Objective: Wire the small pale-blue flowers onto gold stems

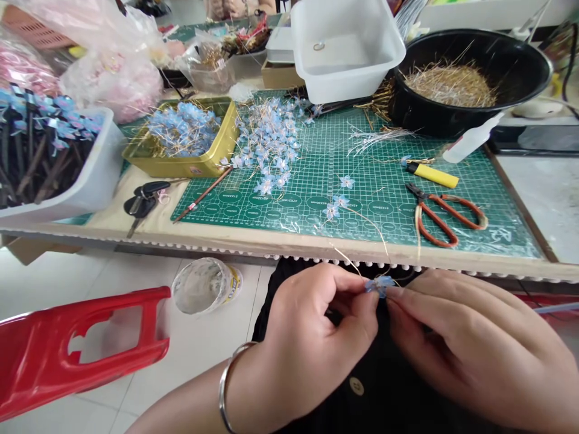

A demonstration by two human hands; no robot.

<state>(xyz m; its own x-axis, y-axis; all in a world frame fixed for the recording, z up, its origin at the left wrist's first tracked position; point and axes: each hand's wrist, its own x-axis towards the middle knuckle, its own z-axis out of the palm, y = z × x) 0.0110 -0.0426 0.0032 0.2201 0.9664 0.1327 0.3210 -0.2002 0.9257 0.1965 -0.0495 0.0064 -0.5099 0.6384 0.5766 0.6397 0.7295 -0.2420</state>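
Between my two hands, over my lap, is a small blue artificial flower [379, 285] with thin gold wires rising from it. My left hand [323, 337], with a silver bangle at its wrist, pinches the flower from one side. From the other side my right hand [470, 337] pinches it between thumb and forefinger. Some of the fingers of both hands are hidden. Just beyond, several loose blue flowers [339, 202] lie on the green cutting mat [307, 211]. Orange-handled pliers [446, 214] and a yellow lighter [432, 174] lie to the right.
A pile of blue flowers [271, 141] spreads beside a gold tin [181, 166] of more flowers. A black basin [474, 108] holds gold wires, near a white plastic bin [348, 78]. Keys [145, 199] lie at left. Below stand a bucket [205, 289] and a red stool [40, 355].
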